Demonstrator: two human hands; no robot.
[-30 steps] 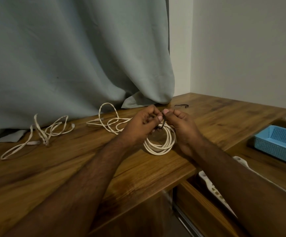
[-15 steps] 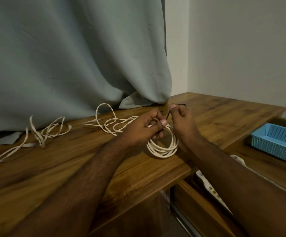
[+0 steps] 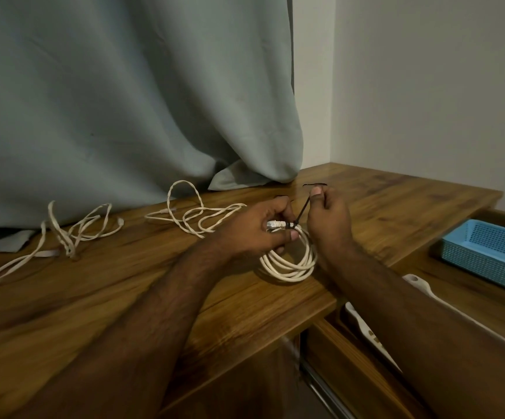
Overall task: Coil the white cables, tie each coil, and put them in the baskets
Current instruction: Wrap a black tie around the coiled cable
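Left hand grips white coil at frame centre on table; right hand pinches black tie taut

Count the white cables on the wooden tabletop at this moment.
3. A loose cable lies far left, a tangled cable lies by the curtain, and a coiled cable sits between both hands. None appears hidden.

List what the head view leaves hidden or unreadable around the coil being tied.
- Near side of the coiled cable: behind the left hand.
- Black tie: its top end is pinched inside the right hand.
- White basket: mostly behind the right forearm.
- Blue basket: cut off by the right edge.
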